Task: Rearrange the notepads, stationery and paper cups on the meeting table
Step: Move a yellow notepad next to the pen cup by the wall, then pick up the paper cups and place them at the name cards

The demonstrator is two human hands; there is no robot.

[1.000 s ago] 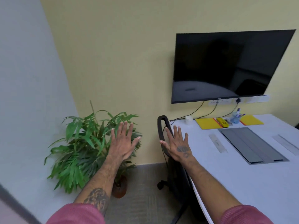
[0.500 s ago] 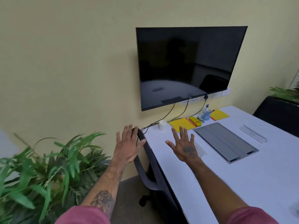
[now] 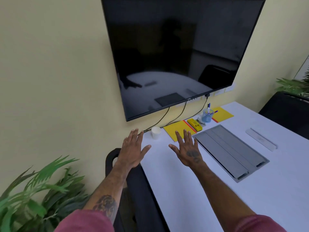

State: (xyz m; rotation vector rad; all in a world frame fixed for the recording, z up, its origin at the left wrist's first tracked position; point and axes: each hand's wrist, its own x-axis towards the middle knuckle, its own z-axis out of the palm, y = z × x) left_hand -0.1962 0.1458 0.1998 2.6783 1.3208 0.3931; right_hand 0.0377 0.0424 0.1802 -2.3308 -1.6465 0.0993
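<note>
At the far end of the white meeting table [image 3: 217,198], by the wall, stands a white paper cup [image 3: 155,132]. To its right lie a yellow notepad [image 3: 179,129], a yellow stapler-like item [image 3: 194,125], a blue pen holder with pens [image 3: 207,115] and a second yellow notepad [image 3: 221,114]. My left hand [image 3: 132,150] hovers open, palm down, over the table's left edge, just short of the cup. My right hand [image 3: 188,149] hovers open over the table, its fingertips at the near notepad's front edge. Both hands hold nothing.
A grey cable hatch [image 3: 230,152] is set into the table's middle, and a flat grey strip [image 3: 260,138] lies to its right. A black chair [image 3: 133,190] stands at the table's left side, another [image 3: 284,111] at the right. A wall TV [image 3: 175,56] hangs above. Plants stand left [image 3: 33,198] and right [image 3: 294,84].
The view has swung right and closer to the table's far end. Both open hands have moved forward over the table, toward the cup and the near notepad.
</note>
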